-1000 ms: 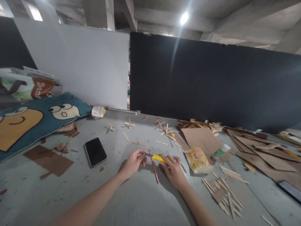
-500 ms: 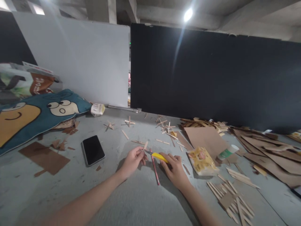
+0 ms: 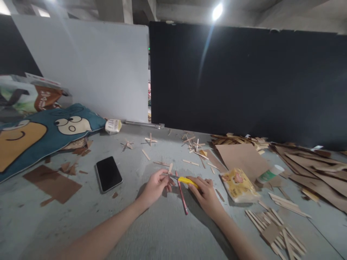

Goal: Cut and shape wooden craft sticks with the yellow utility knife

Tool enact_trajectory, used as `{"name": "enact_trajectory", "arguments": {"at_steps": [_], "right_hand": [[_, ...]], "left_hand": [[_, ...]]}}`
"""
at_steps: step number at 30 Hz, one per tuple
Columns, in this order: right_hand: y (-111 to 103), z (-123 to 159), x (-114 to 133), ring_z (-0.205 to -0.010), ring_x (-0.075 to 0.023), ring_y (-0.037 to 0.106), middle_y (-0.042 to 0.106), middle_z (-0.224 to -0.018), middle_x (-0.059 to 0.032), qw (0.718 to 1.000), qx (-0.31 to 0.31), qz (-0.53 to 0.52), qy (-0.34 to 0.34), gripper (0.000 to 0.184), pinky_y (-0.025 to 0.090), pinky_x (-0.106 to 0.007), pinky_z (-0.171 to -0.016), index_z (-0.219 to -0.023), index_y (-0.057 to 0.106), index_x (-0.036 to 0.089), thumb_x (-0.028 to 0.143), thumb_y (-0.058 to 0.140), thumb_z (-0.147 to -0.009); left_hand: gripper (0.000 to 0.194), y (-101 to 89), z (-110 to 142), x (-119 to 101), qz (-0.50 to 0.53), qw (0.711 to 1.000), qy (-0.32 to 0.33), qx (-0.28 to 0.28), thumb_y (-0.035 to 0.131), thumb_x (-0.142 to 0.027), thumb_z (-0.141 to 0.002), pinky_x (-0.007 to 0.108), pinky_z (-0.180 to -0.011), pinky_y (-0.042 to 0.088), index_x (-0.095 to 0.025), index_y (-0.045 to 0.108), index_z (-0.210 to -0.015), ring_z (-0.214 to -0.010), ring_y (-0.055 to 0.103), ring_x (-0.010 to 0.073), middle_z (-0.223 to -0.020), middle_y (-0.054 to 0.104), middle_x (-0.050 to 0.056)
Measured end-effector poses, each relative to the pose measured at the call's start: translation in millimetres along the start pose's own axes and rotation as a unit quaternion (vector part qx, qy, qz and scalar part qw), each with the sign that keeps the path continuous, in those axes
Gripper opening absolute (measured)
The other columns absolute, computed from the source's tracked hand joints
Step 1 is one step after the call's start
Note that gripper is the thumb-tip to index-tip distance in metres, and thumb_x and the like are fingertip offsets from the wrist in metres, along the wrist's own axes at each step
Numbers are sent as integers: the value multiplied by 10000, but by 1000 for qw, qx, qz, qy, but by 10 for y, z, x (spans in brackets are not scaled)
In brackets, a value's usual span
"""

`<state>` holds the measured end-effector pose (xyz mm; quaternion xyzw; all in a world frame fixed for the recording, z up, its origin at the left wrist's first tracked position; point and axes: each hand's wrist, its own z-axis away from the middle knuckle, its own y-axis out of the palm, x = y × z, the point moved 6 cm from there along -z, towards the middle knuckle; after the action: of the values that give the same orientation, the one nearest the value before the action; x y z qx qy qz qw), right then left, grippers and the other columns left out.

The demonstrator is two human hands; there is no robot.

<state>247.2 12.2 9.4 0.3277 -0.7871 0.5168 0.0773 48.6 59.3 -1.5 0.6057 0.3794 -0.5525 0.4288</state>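
Observation:
Between the fingertips of my left hand [image 3: 155,186] a small wooden craft stick [image 3: 170,168] is pinched, its upper end poking out above the fingers. My right hand [image 3: 203,191] is wrapped round a yellow utility knife [image 3: 187,180]. The knife's blade points left and reaches the stick at my left fingertips; whether it bites into the wood is too small to tell. A red pencil [image 3: 182,198] lies on the table between the two hands, passing under the knife. Just beyond the hands, loose craft sticks [image 3: 190,163] lie flat.
A black phone [image 3: 108,174] and brown cardboard [image 3: 51,183] lie on the left, near a blue cushion [image 3: 78,124]. To the right are a yellow packet [image 3: 240,186], a green-and-white tube [image 3: 269,174], a craft-stick pile [image 3: 282,231] and cardboard sheets [image 3: 314,169]. Small stick crosses [image 3: 150,139] stand farther back.
The view has shifted slightly, so the things on the right appear farther right. Both hands keep their holds on the stick and the knife, with the blade still at the stick.

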Motion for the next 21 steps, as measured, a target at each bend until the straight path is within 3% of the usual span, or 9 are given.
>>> {"name": "enact_trajectory", "arguments": {"at_steps": [5,13,18,21], "right_hand": [[-9,18,10,-785,-214,676,762,-945,-49,1000,0,-9,-4,425,443,-387,-816,-1227,714,283,498,367,-1109],[-25,34,29,-840,-227,675,767,-1008,-67,1000,4,-31,-1,443,434,-404,-855,-1249,702,285,512,349,-1108],[-52,32,79,-868,-222,684,767,-1036,-76,999,16,-25,-17,404,433,-391,-847,-1249,696,267,473,377,-1110],[-63,31,93,-884,-221,692,770,-1047,-75,1000,9,-13,-24,367,444,-389,-852,-1204,697,259,428,384,-1110]], "left_hand": [[608,-2,-6,37,1,1000,9,6,753,-709,-779,264,-549,462,-171,623,-1031,-538,612,149,-718,698,34],[476,8,-12,130,-9,1000,-8,7,685,-601,-860,250,-523,434,-179,630,-1074,-491,546,127,-601,601,-34],[360,16,13,133,-39,999,-20,3,625,-551,-898,239,-502,404,-198,603,-967,-477,519,121,-581,576,-40],[409,27,28,106,-54,998,-19,8,582,-606,-924,235,-493,380,-205,569,-847,-480,508,114,-590,560,-33]]}}
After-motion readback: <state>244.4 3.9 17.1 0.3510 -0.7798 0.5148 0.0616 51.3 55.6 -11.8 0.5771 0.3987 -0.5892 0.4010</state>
